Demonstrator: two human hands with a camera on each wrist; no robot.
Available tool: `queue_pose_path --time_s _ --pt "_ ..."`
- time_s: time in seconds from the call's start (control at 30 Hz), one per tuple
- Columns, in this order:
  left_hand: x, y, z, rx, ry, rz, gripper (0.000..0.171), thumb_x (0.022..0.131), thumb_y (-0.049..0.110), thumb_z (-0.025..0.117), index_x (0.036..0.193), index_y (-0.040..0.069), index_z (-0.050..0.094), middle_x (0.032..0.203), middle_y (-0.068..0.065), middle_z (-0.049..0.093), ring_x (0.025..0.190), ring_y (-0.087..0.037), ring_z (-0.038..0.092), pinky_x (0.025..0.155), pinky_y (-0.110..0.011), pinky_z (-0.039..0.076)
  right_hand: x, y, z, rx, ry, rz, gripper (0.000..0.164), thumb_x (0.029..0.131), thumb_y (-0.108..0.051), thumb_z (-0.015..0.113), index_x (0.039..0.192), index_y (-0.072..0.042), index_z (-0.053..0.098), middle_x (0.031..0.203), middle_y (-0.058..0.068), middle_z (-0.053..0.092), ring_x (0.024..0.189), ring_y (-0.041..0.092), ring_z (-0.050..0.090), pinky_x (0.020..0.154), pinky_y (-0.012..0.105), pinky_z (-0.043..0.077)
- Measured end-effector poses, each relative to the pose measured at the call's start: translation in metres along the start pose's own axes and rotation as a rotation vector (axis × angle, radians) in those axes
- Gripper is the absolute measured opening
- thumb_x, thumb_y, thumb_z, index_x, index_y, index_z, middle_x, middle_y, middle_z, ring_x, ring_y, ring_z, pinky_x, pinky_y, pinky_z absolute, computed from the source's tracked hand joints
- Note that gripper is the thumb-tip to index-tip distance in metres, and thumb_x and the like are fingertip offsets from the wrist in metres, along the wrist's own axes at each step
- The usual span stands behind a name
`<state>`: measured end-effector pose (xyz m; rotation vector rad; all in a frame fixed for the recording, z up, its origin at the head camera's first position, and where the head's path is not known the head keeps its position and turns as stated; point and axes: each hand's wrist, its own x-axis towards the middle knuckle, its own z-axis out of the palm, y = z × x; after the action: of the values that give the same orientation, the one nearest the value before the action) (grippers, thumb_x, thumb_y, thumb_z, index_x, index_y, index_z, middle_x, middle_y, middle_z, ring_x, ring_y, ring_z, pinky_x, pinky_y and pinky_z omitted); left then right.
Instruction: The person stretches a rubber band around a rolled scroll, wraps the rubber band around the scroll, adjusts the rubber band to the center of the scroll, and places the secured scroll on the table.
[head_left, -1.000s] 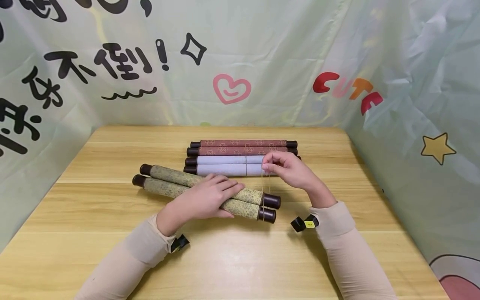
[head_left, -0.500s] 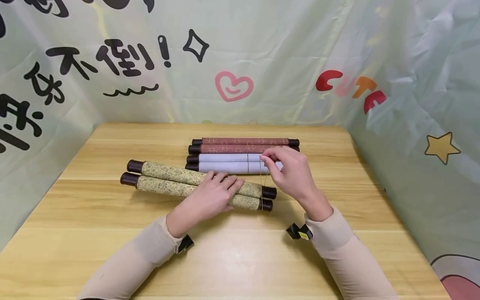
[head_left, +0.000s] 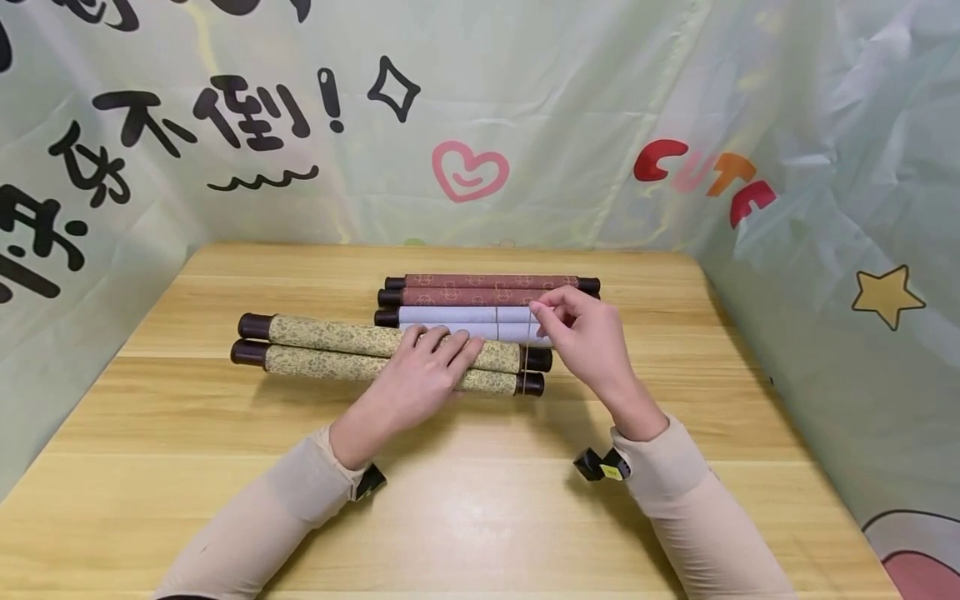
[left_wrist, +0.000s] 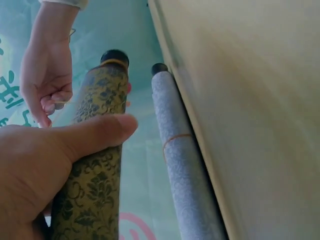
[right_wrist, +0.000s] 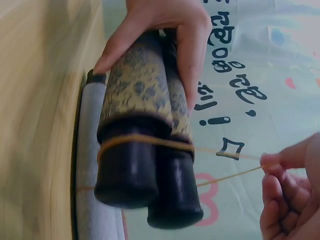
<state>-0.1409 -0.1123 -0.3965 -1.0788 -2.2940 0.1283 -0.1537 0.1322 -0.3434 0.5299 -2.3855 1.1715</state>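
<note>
A scroll with two rollers (head_left: 330, 335), covered in yellow-green floral cloth with dark end knobs, is held above the table by my left hand (head_left: 420, 367). The left thumb (left_wrist: 107, 132) lies across one roller and the fingers wrap over the other side. A thin rubber band (right_wrist: 145, 140) loops round both dark knobs at the scroll's right end. My right hand (head_left: 588, 337) pinches the far side of that band between thumb and fingertips, and it is stretched taut away from the knobs in the right wrist view.
Behind the held scroll lie a pale blue scroll (head_left: 450, 316) with a band round its middle and a dark red patterned scroll (head_left: 465, 289). They rest side by side on the wooden table (head_left: 480, 492). A printed cloth (head_left: 540, 100) hangs behind and at both sides.
My left hand has raised the yellow-green scroll, its left end swinging up and leftward and its right end rising. My right hand has kept its pinch on the band, moving slightly away.
</note>
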Motion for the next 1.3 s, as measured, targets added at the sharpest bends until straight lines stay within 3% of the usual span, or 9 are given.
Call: queue_pose_path --time_s 0.1,0.23,0.47,0.6,0.73,0.87,0.97,1.1,1.3 --pt "0.001 0.0 0.002 0.012 0.04 -0.006 0.045 0.093 0.02 0.065 0.135 0.006 0.055 0.123 -0.012 0.063 0.109 -0.036 0.058 0.091 -0.053 0.048 0.0 -0.001 -0.001 0.066 -0.018 0.133 0.015 0.094 -0.025 0.068 0.092 -0.011 0.072 0.061 -0.002 0.064 0.045 0.018 0.051 0.039 0.026 0.033" --pt "0.001 -0.003 0.001 0.016 0.078 -0.024 0.044 0.093 0.016 0.063 0.135 0.004 0.056 0.125 -0.015 0.062 0.11 -0.037 0.058 0.092 -0.054 0.047 0.001 0.0 -0.001 0.129 -0.032 0.252 0.02 0.094 -0.027 0.068 0.094 -0.008 0.072 0.063 0.002 0.066 0.053 0.02 0.06 0.044 0.026 0.041" --pt "0.001 -0.01 -0.001 0.023 0.158 -0.065 0.061 0.086 0.03 0.075 0.137 0.005 0.054 0.127 -0.016 0.061 0.111 -0.037 0.057 0.094 -0.054 0.045 0.001 0.001 0.002 0.228 -0.026 0.325 0.017 0.093 -0.022 0.068 0.093 -0.005 0.07 0.063 0.008 0.066 0.061 0.024 0.067 0.048 0.026 0.049" --pt "0.001 -0.012 -0.003 0.067 0.235 -0.068 0.073 0.079 0.042 0.08 0.136 0.005 0.054 0.125 -0.015 0.062 0.108 -0.036 0.059 0.09 -0.053 0.046 0.002 0.003 0.002 0.283 0.004 0.348 0.014 0.093 -0.019 0.068 0.092 -0.004 0.068 0.061 0.007 0.063 0.056 0.022 0.063 0.04 0.023 0.04" --pt "0.001 -0.014 -0.001 0.095 0.308 -0.059 0.075 0.076 0.044 0.081 0.136 0.005 0.055 0.124 -0.014 0.063 0.106 -0.034 0.06 0.087 -0.052 0.048 0.004 0.005 0.003 0.364 0.018 0.377 0.012 0.092 -0.014 0.068 0.09 -0.003 0.065 0.059 0.002 0.059 0.046 0.012 0.049 0.037 0.021 0.027" --pt "0.0 -0.015 0.003 0.076 0.375 -0.058 0.079 0.072 0.044 0.083 0.135 0.004 0.055 0.124 -0.014 0.063 0.104 -0.033 0.06 0.086 -0.052 0.048 0.007 0.005 0.004 0.567 0.021 0.44 0.008 0.094 -0.005 0.062 0.087 -0.003 0.062 0.07 -0.004 0.064 0.051 0.007 0.046 0.045 0.018 0.034" --pt "0.0 -0.016 0.004 0.035 0.436 -0.07 0.081 0.07 0.042 0.085 0.135 0.004 0.056 0.122 -0.015 0.063 0.103 -0.034 0.06 0.085 -0.053 0.048 0.007 0.004 0.003 0.747 0.025 0.486 0.014 0.095 -0.001 0.057 0.083 -0.006 0.061 0.078 -0.004 0.063 0.055 0.006 0.047 0.052 0.017 0.038" --pt "0.001 -0.017 0.0 -0.01 0.498 -0.088 0.079 0.071 0.04 0.085 0.134 0.003 0.057 0.121 -0.016 0.064 0.102 -0.036 0.061 0.083 -0.054 0.047 0.006 0.0 0.001 0.945 0.013 0.535 0.02 0.096 0.0 0.056 0.079 -0.009 0.061 0.068 -0.002 0.053 0.054 0.006 0.045 0.05 0.016 0.035" --pt "0.003 -0.019 -0.007 -0.079 0.537 -0.141 0.08 0.07 0.039 0.087 0.132 0.0 0.058 0.12 -0.019 0.065 0.102 -0.039 0.06 0.081 -0.055 0.047 0.004 -0.006 -0.001 1.232 -0.056 0.605 0.022 0.099 -0.005 0.055 0.078 -0.009 0.06 0.058 -0.004 0.05 0.05 0.007 0.039 0.048 0.017 0.03"
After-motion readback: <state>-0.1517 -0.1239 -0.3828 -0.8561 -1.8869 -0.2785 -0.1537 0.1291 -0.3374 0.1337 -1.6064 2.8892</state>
